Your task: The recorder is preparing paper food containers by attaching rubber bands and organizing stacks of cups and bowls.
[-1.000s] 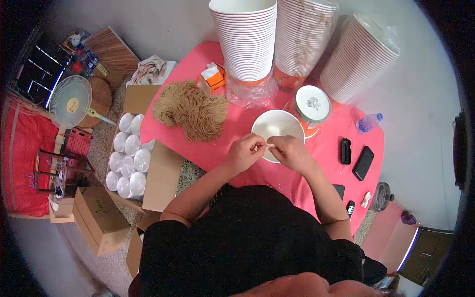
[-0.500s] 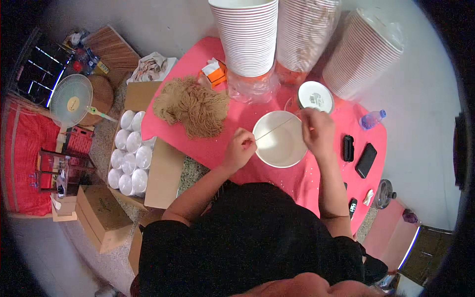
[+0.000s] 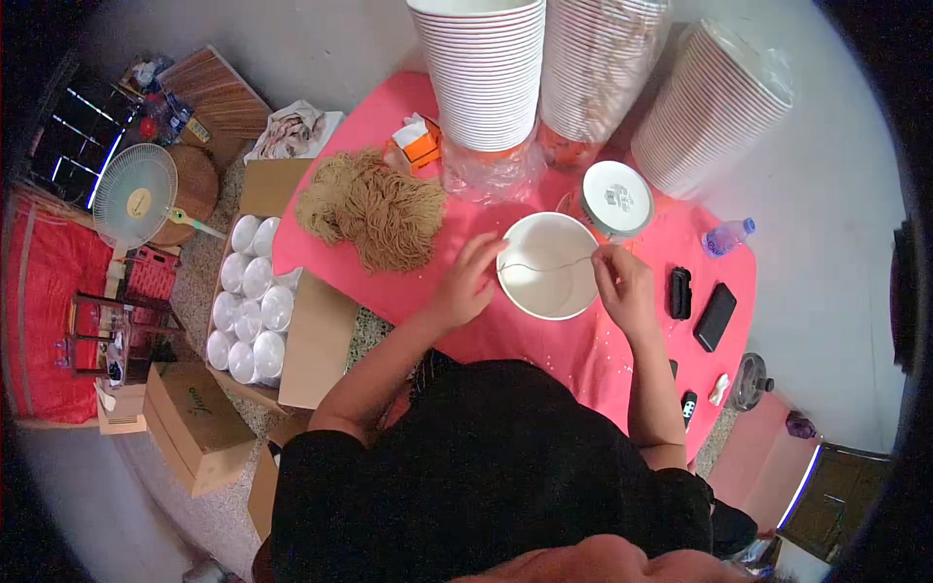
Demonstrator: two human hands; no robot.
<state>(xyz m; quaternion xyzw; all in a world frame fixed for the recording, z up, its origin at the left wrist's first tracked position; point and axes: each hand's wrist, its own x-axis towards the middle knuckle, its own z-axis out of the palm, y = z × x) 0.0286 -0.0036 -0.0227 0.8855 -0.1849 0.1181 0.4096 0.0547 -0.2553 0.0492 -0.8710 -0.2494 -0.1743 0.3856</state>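
A white paper tub [image 3: 546, 299] stands on the pink-covered table with its mouth up. Across that mouth sags a thin pale string [image 3: 549, 268]. My right hand [image 3: 627, 289] is closed at the tub's right rim, pinching one end of the string. At the left rim is my left hand [image 3: 468, 284], its fingers stretched and apart, close to the string's other end. A bundle of tan string [image 3: 384, 216] lies loose on the table to the left. Behind my right hand stands a tub with a white printed lid [image 3: 619, 194].
Tall stacks of white tubs [image 3: 478, 73] line the table's back edge, some in clear plastic. An orange box [image 3: 418, 148] lies beside them. To the right are a bottle [image 3: 729, 236], a black case [image 3: 680, 293] and a phone [image 3: 715, 317]. A carton of clear-wrapped cups [image 3: 255, 291] stands left.
The string has gone from taut to slack. My left fingers have opened out of their pinch. My right hand has come down from above the far rim to the right rim.
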